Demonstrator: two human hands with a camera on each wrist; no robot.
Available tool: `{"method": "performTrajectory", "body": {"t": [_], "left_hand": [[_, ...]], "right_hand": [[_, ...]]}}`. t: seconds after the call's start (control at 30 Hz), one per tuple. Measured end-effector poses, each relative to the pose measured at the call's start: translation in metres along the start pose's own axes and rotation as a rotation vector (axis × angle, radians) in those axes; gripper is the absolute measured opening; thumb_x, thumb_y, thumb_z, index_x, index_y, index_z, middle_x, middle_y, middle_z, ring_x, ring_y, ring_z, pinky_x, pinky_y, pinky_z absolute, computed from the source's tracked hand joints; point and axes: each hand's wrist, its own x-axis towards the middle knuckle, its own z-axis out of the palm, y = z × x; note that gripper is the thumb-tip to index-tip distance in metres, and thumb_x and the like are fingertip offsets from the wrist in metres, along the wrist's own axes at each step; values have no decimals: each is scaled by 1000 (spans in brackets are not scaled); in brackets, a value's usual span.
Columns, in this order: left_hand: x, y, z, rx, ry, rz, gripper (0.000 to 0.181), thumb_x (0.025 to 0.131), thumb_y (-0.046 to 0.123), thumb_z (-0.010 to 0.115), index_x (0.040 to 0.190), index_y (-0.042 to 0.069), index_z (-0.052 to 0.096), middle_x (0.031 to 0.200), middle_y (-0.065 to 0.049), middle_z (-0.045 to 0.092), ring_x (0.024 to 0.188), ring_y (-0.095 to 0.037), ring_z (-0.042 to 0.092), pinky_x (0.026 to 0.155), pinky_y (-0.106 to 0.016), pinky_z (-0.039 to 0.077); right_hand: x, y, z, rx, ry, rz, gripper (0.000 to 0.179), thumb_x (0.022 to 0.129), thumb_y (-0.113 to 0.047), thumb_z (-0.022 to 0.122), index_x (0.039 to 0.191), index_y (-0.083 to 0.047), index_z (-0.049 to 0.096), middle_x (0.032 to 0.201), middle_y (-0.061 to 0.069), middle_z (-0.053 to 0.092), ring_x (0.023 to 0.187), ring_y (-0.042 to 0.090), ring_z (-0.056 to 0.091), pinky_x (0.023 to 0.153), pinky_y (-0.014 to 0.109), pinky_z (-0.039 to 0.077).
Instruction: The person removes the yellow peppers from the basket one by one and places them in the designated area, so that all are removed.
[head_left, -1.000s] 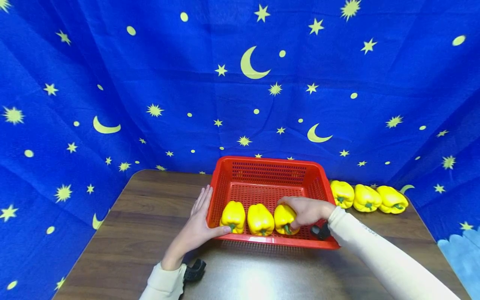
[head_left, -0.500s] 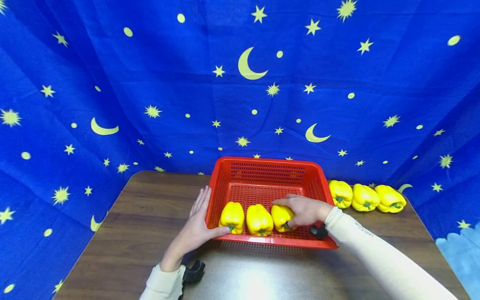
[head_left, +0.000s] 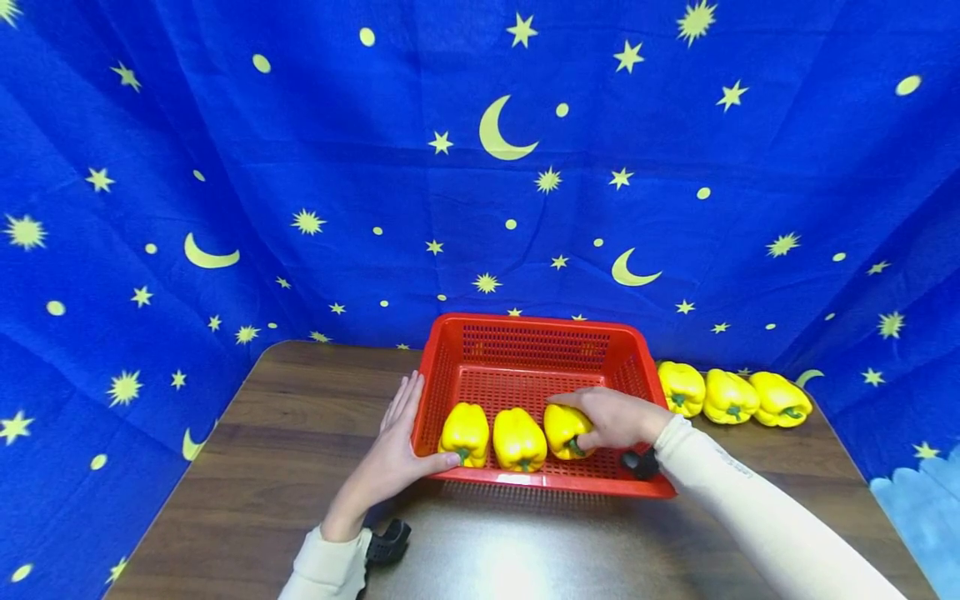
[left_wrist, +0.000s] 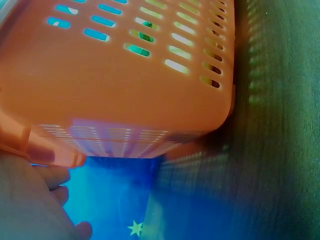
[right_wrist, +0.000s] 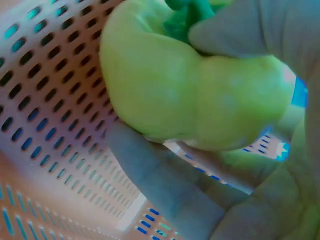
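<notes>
A red plastic basket [head_left: 532,377] with slotted walls stands on the table. Inside, along its front wall, three yellow bell peppers sit in a row. My right hand [head_left: 611,419] grips the rightmost bell pepper [head_left: 564,427]; in the right wrist view the thumb lies by the green stem of this bell pepper [right_wrist: 150,85] and the fingers pass beneath it. The middle bell pepper [head_left: 519,439] and the left bell pepper [head_left: 464,433] stand beside it. My left hand [head_left: 390,458] rests against the basket's front left corner, fingers straight along the outside, thumb over the front rim.
Several more things surround the basket: a row of three yellow bell peppers [head_left: 731,396] lies on the table to its right. The brown wooden table [head_left: 247,467] ends at a blue cloth [head_left: 360,167] with moons and stars behind and at the sides.
The right hand has shifted the rightmost bell pepper slightly left, closer to the middle one, and turned it a little. The left hand and basket stay in place.
</notes>
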Motion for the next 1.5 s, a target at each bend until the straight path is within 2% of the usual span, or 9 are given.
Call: {"method": "performTrajectory", "body": {"t": [0.17,0.3,0.57,0.67,0.93,1.23,1.33,1.5], "left_hand": [[-1,0,-1,3,2,9,121,75,40,87,163,13,8,169,-5,4,154,-31,-1,117,-67,9],[-2,1,-1,2,5,20,121,75,39,87,163,13,8,169,-5,4,154,-31,-1,117,-66,9],[-1,0,-1,-4,7,34,122,74,41,87,163,11,9,169,-7,4,154,-32,-1,117,-67,8],[-1,-1,-2,-6,4,41,122,74,41,87,162,9,9,169,-9,4,154,-33,-1,117,-68,8],[0,1,-2,-26,-3,29,120,75,35,88,162,10,9,169,-10,4,154,-33,-2,116,-69,8],[-1,1,-1,-30,0,25,122,74,37,88,162,9,9,169,-9,4,154,-32,-2,117,-67,8],[-1,2,-1,-29,0,21,122,74,38,88,162,9,9,169,-8,4,154,-31,-3,117,-67,8],[0,2,-1,-30,-6,10,121,75,36,88,163,11,9,169,-6,4,154,-30,-3,116,-68,9]], "right_hand": [[-6,0,-6,25,97,-6,65,77,-17,77,136,-4,53,96,-3,60,81,14,54,74,34,48],[-14,-1,-10,56,173,-4,62,76,-17,77,132,-5,54,93,-5,60,76,11,54,68,29,48],[-31,-4,-18,56,331,49,62,75,-17,76,132,-5,54,94,-4,63,78,13,56,73,34,51],[-39,-6,-17,56,380,77,65,76,-17,77,134,-2,53,97,0,65,79,15,57,74,36,51],[-59,-7,-15,122,450,175,64,78,-14,78,134,-1,48,97,7,65,74,17,56,68,36,50],[-79,-6,-13,138,551,204,64,77,-10,78,133,-2,48,92,8,64,69,17,55,59,30,47],[-86,-5,-12,141,582,213,64,77,-9,77,134,-1,48,98,11,65,72,19,58,62,32,50],[-98,-4,-9,171,610,250,67,79,-9,77,137,1,46,119,22,63,91,32,68,75,47,59]]}}
